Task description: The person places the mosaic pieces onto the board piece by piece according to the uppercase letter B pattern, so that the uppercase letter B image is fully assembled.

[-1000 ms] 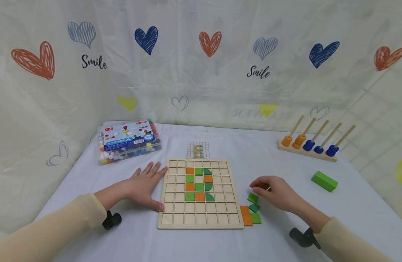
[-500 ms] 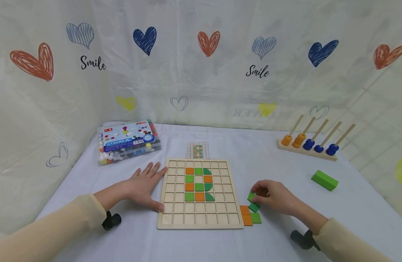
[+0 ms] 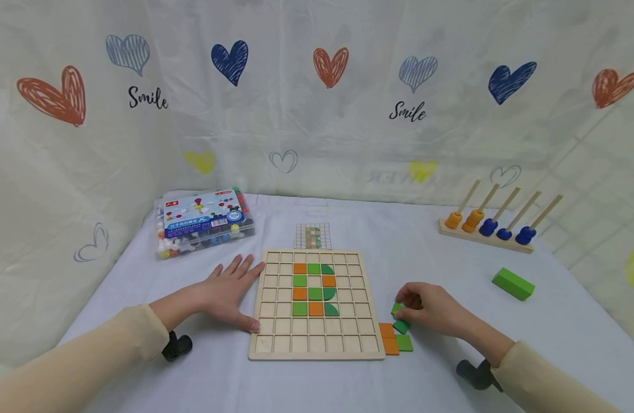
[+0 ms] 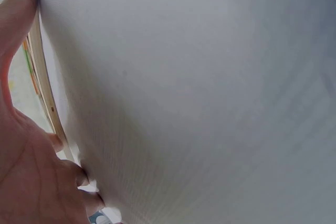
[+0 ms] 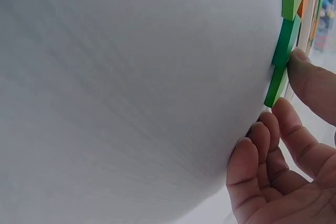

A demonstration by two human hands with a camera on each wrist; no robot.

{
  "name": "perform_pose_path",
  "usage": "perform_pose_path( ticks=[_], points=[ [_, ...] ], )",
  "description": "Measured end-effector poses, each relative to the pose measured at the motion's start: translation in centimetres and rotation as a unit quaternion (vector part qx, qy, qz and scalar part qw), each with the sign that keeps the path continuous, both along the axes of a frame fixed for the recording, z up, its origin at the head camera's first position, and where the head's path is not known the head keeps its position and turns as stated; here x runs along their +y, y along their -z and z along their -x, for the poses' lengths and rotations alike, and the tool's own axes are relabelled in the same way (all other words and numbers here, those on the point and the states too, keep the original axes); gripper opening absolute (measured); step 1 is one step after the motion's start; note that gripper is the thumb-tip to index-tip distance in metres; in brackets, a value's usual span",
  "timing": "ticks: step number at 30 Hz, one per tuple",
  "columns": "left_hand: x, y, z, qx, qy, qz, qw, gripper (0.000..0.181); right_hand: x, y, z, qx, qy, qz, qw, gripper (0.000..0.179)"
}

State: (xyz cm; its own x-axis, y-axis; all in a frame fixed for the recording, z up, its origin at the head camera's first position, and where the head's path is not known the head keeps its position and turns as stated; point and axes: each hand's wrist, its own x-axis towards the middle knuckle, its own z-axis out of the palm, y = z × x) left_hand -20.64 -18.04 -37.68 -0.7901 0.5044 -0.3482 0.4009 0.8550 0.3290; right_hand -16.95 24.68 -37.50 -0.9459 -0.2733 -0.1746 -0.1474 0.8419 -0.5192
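A wooden grid board (image 3: 275,344) lies flat, with orange, light green and dark green rounded tiles in its middle cells. My left hand (image 3: 226,298) is spread beside it, thumb and fingertip touching the left edge. At the board's right, my right hand (image 3: 432,310) pinches a light green square tile (image 3: 396,308) between thumb and index finger, and the tile is still down at the tabletop. A dark green tile (image 5: 286,40) touches that light green one in the right wrist view. Nearer the front lie orange tiles (image 3: 389,338) and another light green tile (image 3: 404,343).
A printed pattern card (image 3: 312,236) lies behind the board. At the back left is a clear box of coloured parts (image 3: 205,221). A peg stand with orange and blue beads (image 3: 487,235) stands at the back right, and a green block (image 3: 513,284) lies before it.
My right hand has come down slightly toward the front and onto the light green tile, finger and thumb now at its edges. The left hand and the board stay put.
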Motion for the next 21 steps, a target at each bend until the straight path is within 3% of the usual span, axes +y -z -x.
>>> perform_pose_path(
  ticks=[9, 15, 21],
  points=[
    [0.0, 0.03, 0.19, -0.005, 0.0, 0.001, 1.0, 0.13, -0.14, 0.01, 0.02, -0.003, 0.007, -0.005, 1.0, 0.023],
    [-0.12, 0.66, 0.45, -0.003, -0.007, 0.003, 1.0, 0.135, -0.2, -0.1, 0.03, -0.007, 0.009, -0.006, 0.9999, 0.023],
    [0.0, -0.1, 0.14, -0.009, 0.0, -0.001, 1.0, 0.132, -0.32, -0.63, -0.24, 0.022, -0.027, -0.024, 0.9991, 0.025]
  ],
)
